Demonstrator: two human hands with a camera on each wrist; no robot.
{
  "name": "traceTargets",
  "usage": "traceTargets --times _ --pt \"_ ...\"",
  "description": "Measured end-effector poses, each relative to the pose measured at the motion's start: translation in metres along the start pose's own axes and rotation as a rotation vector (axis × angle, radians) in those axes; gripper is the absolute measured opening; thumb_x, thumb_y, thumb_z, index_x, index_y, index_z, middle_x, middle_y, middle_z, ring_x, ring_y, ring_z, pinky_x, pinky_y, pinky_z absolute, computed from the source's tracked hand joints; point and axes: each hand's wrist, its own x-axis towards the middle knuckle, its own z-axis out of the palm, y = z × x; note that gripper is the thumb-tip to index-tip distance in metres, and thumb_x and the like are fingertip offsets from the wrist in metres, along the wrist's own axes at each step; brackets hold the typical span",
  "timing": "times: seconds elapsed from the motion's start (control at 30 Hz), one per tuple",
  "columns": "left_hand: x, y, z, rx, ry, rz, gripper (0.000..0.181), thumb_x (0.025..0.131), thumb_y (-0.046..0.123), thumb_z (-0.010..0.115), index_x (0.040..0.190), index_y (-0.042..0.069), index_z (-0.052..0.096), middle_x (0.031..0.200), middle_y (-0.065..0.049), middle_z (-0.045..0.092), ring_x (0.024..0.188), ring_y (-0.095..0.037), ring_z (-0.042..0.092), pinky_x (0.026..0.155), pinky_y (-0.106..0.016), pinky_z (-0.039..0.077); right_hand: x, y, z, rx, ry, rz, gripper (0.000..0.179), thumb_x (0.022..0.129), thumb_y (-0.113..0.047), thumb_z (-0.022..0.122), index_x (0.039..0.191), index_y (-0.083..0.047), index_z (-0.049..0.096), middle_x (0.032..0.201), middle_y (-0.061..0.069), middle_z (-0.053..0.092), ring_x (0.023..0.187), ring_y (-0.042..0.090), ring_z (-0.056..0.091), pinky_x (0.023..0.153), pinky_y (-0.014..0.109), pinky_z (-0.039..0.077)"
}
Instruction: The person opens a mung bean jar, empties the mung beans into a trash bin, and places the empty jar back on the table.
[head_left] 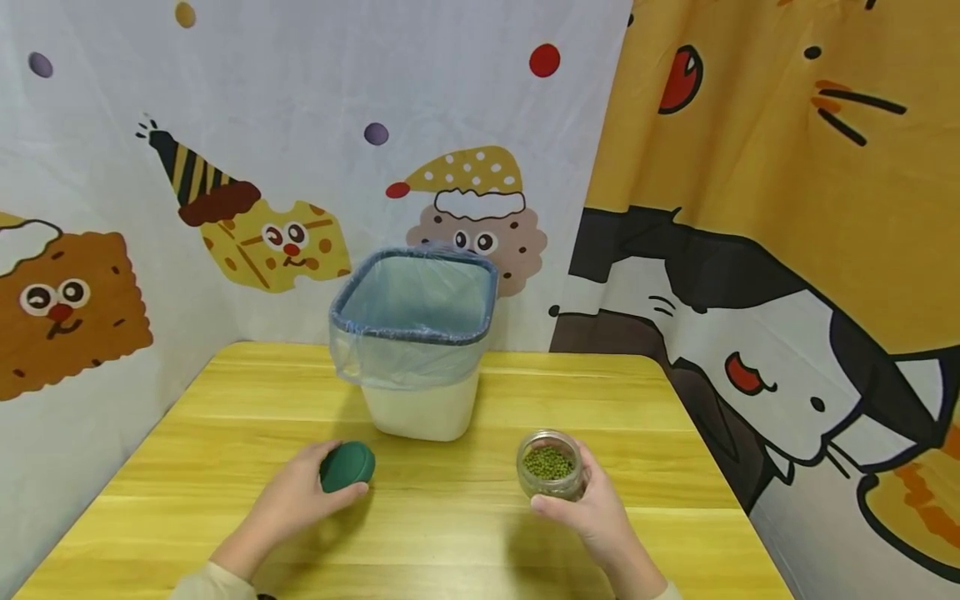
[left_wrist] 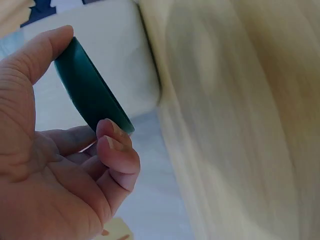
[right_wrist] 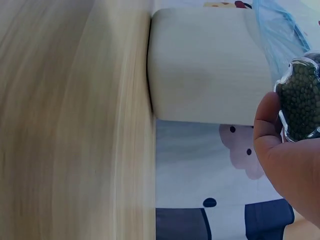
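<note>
Between thumb and fingers, my left hand (head_left: 303, 487) pinches a round green jar lid (head_left: 347, 467) above the left part of the table. The left wrist view shows the lid (left_wrist: 92, 87) edge-on, thumb on one rim and fingertips on the other. My right hand (head_left: 592, 508) grips a small clear jar (head_left: 550, 487) without a lid, tilted a little toward me. Green mung beans (head_left: 548, 462) show through its mouth. In the right wrist view, the beans (right_wrist: 300, 100) are seen through the glass, with the thumb (right_wrist: 270, 120) against the side.
A white bin (head_left: 420, 408) lined with a blue translucent bag (head_left: 408, 358) stands at the back of the wooden table (head_left: 435, 533), beyond and between both hands. Behind it hangs a white cloth with cartoon prints (head_left: 270, 242); a yellow printed curtain (head_left: 750, 167) hangs on the right.
</note>
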Motion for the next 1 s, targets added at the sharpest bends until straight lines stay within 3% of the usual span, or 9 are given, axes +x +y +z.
traceTargets --times 0.4,1.0 --pt "0.015 -0.031 -0.007 0.129 -0.035 -0.040 0.100 0.087 0.057 0.084 0.151 -0.012 0.049 0.147 -0.039 0.056 0.123 -0.054 0.064 0.092 -0.062 0.059 -0.001 0.000 -0.012 0.056 0.010 -0.042 0.079 0.083 0.006 0.082 0.152 -0.002 0.045 0.141 0.007 0.060 0.123 0.019 0.067 0.098 0.030 0.062" --pt "0.025 -0.050 -0.004 0.200 -0.050 -0.060 0.105 0.085 0.061 0.084 0.151 -0.013 0.048 0.147 -0.041 0.055 0.122 -0.057 0.064 0.090 -0.065 0.058 0.001 -0.001 -0.021 0.052 0.061 -0.019 0.077 0.085 0.005 0.080 0.153 -0.006 0.045 0.144 0.002 0.061 0.126 0.016 0.067 0.101 0.030 0.061"
